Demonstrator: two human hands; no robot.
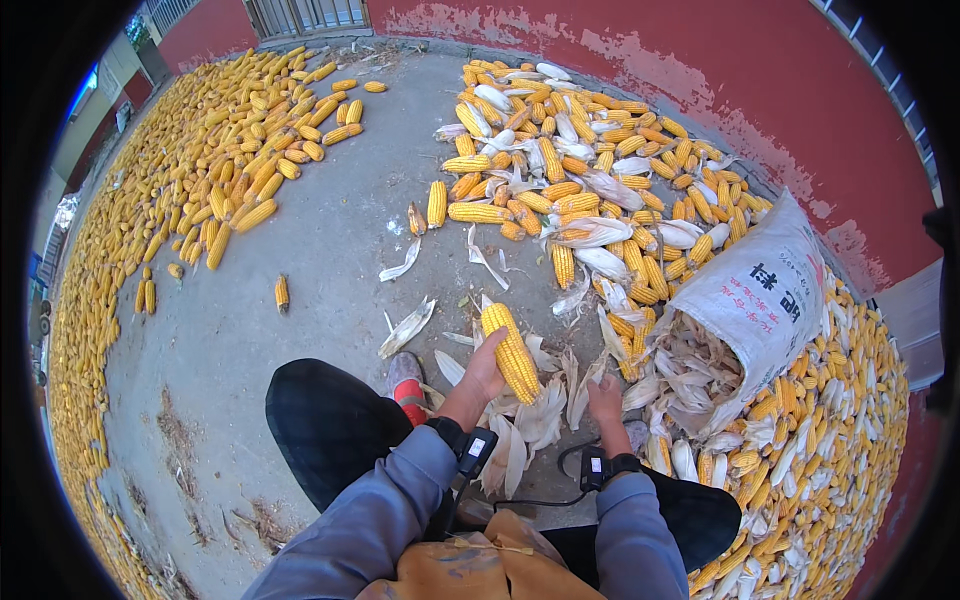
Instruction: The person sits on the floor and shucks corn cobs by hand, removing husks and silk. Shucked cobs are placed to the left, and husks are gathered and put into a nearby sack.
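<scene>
My left hand [484,373] grips a husked yellow corn cob [511,352], tilted with its far end up and left. To the right, my right hand [606,401] has its fingers curled closed on a strip of dry corn husk [583,388]. Below and between both hands, loose pale husks [541,416] lie heaped on the concrete between my feet. Just right of my right hand, a white woven sack [765,292] lies on its side, its mouth towards me and stuffed with dry husks [694,367].
Corn cobs, many with husk on, form a pile [577,172] ahead and another [810,450] at right. Bare yellow cobs spread across the left [202,165]. A single short cob [282,294] lies on the concrete floor [337,247]. A red wall [750,67] runs behind.
</scene>
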